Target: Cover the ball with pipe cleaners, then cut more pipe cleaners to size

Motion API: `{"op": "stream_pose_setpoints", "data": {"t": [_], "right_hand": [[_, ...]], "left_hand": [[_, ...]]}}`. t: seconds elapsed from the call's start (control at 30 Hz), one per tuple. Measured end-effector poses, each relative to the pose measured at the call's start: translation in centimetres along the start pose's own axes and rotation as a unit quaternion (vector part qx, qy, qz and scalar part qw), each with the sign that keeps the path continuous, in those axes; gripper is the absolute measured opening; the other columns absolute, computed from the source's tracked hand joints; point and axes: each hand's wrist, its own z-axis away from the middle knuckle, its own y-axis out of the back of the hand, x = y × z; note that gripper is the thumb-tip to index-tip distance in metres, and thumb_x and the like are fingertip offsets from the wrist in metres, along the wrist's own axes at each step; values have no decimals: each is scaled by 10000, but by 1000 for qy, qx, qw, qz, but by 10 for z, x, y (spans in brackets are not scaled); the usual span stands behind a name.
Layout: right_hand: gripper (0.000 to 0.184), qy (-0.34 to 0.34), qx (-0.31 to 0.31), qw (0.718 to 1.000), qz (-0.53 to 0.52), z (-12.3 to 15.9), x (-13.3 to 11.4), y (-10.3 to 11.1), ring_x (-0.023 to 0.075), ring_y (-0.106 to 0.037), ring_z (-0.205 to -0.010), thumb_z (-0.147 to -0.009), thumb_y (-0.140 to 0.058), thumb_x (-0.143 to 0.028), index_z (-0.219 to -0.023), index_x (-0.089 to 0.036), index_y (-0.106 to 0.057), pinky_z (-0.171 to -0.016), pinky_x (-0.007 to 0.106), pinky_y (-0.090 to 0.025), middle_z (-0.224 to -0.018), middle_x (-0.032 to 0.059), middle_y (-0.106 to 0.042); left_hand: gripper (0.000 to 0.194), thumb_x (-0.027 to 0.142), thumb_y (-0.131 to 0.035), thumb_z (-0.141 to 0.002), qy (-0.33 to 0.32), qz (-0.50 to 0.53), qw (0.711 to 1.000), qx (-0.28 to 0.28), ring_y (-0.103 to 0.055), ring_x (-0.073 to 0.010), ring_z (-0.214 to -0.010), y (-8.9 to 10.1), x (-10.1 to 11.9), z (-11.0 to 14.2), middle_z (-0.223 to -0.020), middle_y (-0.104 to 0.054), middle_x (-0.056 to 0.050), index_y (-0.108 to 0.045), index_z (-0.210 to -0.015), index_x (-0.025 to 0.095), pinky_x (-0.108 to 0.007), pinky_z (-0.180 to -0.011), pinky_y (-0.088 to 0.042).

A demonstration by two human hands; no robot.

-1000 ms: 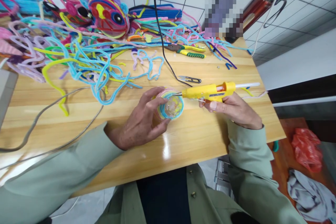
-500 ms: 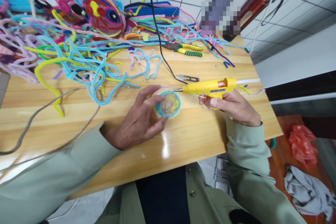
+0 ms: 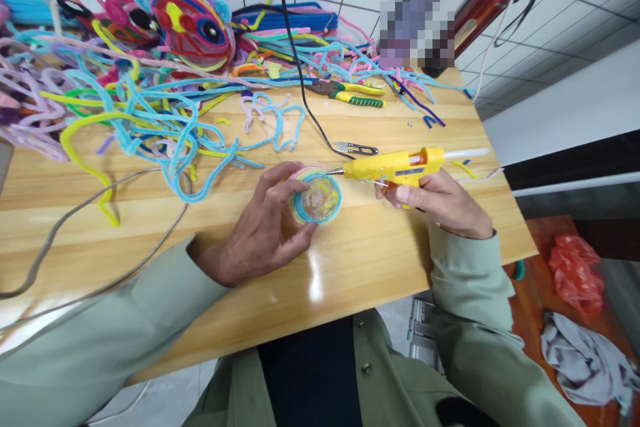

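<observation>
My left hand (image 3: 267,227) is closed around the side of a small round piece (image 3: 320,199) wound with pink, yellow and light blue pipe cleaners. Its see-through round end faces up and to the right. In my right hand (image 3: 440,200) is a yellow hot glue gun (image 3: 390,167), with a glue stick (image 3: 467,153) jutting from its back. The metal nozzle is at the upper rim of the round piece; whether it touches I cannot tell. Just above the gun lie small thread snips (image 3: 356,148).
Tangled pipe cleaners (image 3: 185,173) cover the table's left and back. Two colourful animal heads (image 3: 193,27) stand behind them. Pliers (image 3: 350,92) lie mid-table, crossed by a black cable (image 3: 300,67). A red flask (image 3: 487,7) stands at the back right. A grey cord (image 3: 55,233) runs along the left.
Everything shifts slightly left as the camera moves. Both hands keep their hold, and the nozzle stays at the rim of the round piece.
</observation>
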Motion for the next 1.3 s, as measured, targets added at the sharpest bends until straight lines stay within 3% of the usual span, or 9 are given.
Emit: {"op": "stream_pose_setpoints", "data": {"t": [0.13,0.37,0.63,0.77,0.9,1.0,1.1,1.3], "right_hand": [[453,-6,2,1000,-4,-1,-3,-2,171,-600,-762,-962,-780,-615,-768,-214,-699,-642,305,-506,-894,62,-707],[436,-13,-10,999,-30,0,-1,-2,137,-543,-662,-948,-808,-608,-808,-205,-718,-622,320,-474,-912,61,-728],[417,-12,-16,999,-40,-1,-3,-5,139,-558,-630,-919,-837,-614,-927,-202,-774,-585,309,-465,-860,51,-734],[385,4,19,997,-69,-5,1,-5,143,-554,-620,-930,-825,-602,-972,-220,-799,-593,325,-443,-912,52,-757],[394,7,98,990,-105,-15,10,-2,152,-545,-596,-916,-810,-614,-967,-223,-799,-539,324,-385,-892,56,-752],[392,-15,152,980,-124,-25,18,2,174,-552,-612,-868,-825,-634,-986,-263,-784,-535,338,-428,-927,55,-780],[347,-42,166,977,-129,-32,28,8,210,-584,-691,-866,-815,-643,-981,-319,-768,-592,373,-502,-1003,52,-803],[388,-67,178,967,-172,-37,48,22,222,-651,-788,-843,-844,-623,-1032,-299,-746,-643,383,-536,-1099,64,-799]], "left_hand": [[678,255,-731,-988,-5,0,1000,12,-527,-363,-1495,-1,-1,-1,-1561,-510,-188,-381,-1567,294,-642,-1191,-530],[775,279,-773,-974,-5,14,999,30,-537,-376,-1492,-4,-2,-1,-1534,-546,-178,-318,-1600,308,-663,-1220,-487],[642,267,-730,-1004,8,-1,1000,13,-511,-358,-1515,-2,-2,1,-1589,-501,-167,-395,-1551,310,-637,-1250,-471],[612,330,-748,-1008,19,11,1000,13,-520,-360,-1519,-4,-4,1,-1591,-509,-155,-408,-1517,325,-629,-1255,-485],[601,428,-780,-1007,33,35,998,28,-521,-372,-1527,-5,-4,2,-1577,-527,-145,-439,-1495,345,-664,-1260,-486],[565,459,-743,-1034,47,29,998,20,-507,-371,-1540,-4,-2,2,-1578,-536,-142,-440,-1503,366,-716,-1267,-473],[556,432,-703,-1055,42,19,999,14,-503,-368,-1545,-4,-2,2,-1588,-530,-146,-415,-1527,385,-741,-1267,-467],[697,439,-816,-971,15,31,999,24,-502,-397,-1550,-7,-8,3,-1601,-503,-153,-414,-1535,355,-704,-1281,-454]]}}
